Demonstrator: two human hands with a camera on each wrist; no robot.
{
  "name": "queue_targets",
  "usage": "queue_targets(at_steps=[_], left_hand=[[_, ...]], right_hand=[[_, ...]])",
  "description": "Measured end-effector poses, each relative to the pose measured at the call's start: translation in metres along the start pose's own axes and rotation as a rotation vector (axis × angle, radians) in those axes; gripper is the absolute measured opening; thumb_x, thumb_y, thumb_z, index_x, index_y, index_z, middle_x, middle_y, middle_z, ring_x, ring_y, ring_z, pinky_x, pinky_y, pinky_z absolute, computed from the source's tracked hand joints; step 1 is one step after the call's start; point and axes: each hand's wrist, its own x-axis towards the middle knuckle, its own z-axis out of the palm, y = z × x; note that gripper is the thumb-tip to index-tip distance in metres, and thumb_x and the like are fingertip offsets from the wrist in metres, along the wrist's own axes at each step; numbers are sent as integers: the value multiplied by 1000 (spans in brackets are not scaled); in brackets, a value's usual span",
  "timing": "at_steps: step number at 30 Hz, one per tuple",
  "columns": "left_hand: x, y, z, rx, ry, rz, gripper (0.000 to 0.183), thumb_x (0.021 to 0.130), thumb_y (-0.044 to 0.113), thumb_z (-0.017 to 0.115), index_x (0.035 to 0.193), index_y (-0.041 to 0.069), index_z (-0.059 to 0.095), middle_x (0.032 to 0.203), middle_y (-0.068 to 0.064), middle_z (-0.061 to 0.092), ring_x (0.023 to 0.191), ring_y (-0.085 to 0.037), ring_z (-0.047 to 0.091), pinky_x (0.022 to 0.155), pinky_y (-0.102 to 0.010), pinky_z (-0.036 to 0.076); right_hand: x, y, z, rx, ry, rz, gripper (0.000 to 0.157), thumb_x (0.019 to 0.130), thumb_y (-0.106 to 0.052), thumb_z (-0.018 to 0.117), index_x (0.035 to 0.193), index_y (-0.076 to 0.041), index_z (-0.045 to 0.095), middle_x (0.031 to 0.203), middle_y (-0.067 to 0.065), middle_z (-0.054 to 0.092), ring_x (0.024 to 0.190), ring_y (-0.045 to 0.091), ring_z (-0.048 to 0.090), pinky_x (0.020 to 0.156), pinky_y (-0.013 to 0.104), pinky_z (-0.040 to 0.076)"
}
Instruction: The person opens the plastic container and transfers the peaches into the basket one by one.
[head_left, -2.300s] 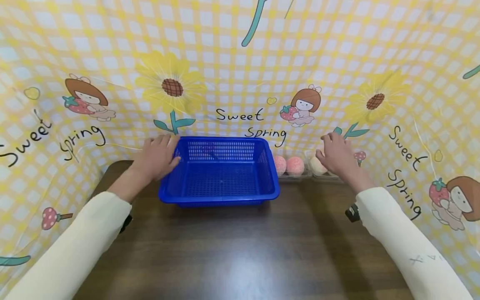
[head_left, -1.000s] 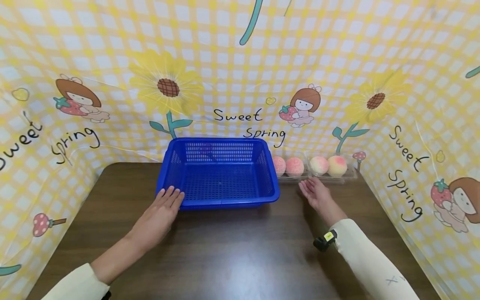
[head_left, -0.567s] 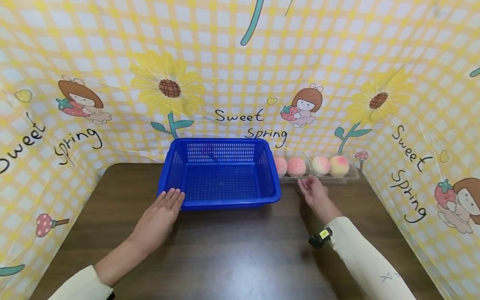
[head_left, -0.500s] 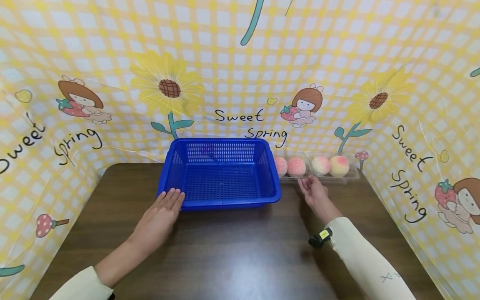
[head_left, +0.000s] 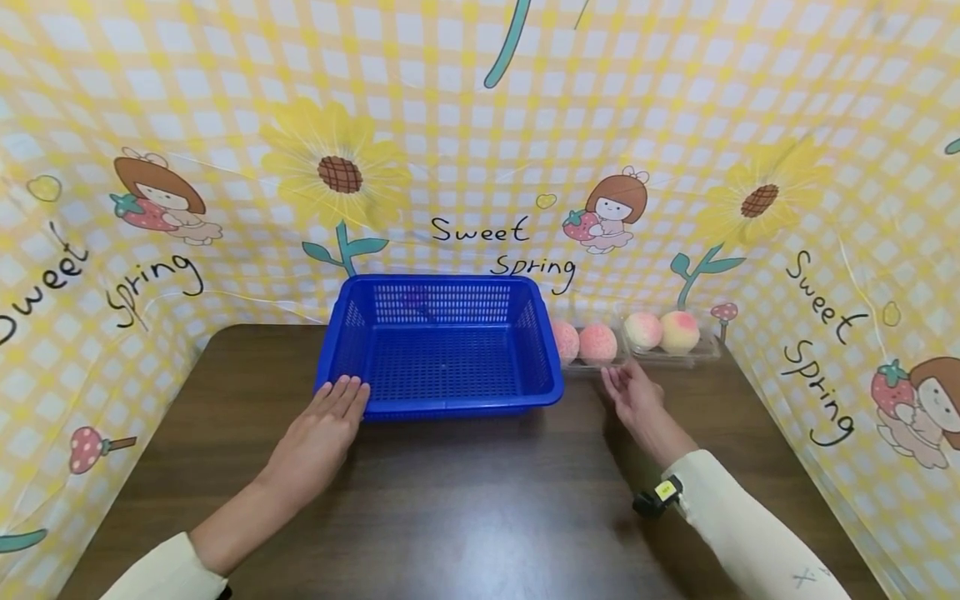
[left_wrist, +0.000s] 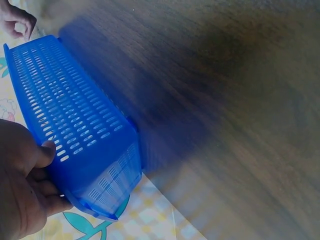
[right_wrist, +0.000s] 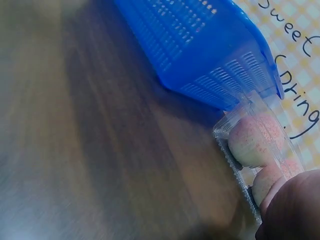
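Note:
A blue slotted plastic basket point(head_left: 446, 407) stands at the back middle of the wooden table. My left hand point(head_left: 322, 437) grips its front left corner; in the left wrist view, the thumb point(left_wrist: 47, 152) presses its slotted wall and the fingers curl under the rim. To the basket's right, a clear plastic box point(head_left: 581, 364) holds pinkish peaches point(head_left: 597, 343). The right hand point(head_left: 637, 404) pinches the front edge of this box near its right end. In the right wrist view, that hand point(right_wrist: 295, 210) covers the box's near end, hiding the fingertips.
Another clear box point(head_left: 701, 350) with two pale peaches point(head_left: 642, 332) sits at the back right, beside the first. A yellow checked cloth point(head_left: 465, 150) hangs close behind and along both sides of the table point(head_left: 450, 500).
Both hands first came down from the back to the front edges of basket and boxes. Since half a second ago the box of pinkish peaches has slid slightly toward me with the right hand.

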Motion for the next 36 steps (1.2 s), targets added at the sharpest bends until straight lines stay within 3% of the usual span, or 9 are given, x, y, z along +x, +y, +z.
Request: queue_targets(at_steps=[6, 9, 20, 30, 36], left_hand=[[-1, 1, 0, 5, 26, 23, 48, 86, -12, 57, 134, -7, 51, 138, -25, 51, 131, -36, 48, 110, -49, 38], [-1, 1, 0, 8, 34, 27, 48, 86, -12, 57, 134, -8, 51, 138, -25, 51, 131, -36, 48, 110, -49, 39], [0, 1, 1, 1, 21, 14, 47, 88, -9, 56, 135, -7, 50, 139, -24, 51, 132, -35, 47, 111, -49, 37], [0, 0, -1, -20, 45, 6, 47, 86, -5, 60, 132, -8, 53, 136, -24, 53, 129, -35, 50, 110, -47, 39], [2, 0, -1, -60, 57, -15, 46, 87, 3, 63, 130, -8, 55, 133, -24, 55, 127, -35, 52, 110, -48, 40]], right_hand=[[-15, -6, -16, -37, -42, 49, 10, 97, -7, 49, 106, -3, 51, 79, 4, 59, 77, 12, 61, 97, 27, 51], [-23, -9, -24, -49, -43, 74, 12, 98, -9, 49, 108, -4, 51, 83, 4, 58, 83, 12, 61, 98, 27, 51], [-50, -8, -47, -119, -79, 86, 8, 98, -9, 45, 96, -5, 51, 82, 2, 58, 82, 11, 61, 97, 25, 51], [-72, 0, -60, -127, -85, 33, 21, 99, -6, 44, 82, -5, 56, 76, 3, 58, 77, 12, 61, 95, 25, 52], [-82, 0, -66, -124, -70, 49, 22, 98, -7, 45, 80, -6, 56, 76, 2, 58, 77, 12, 61, 95, 25, 52]])
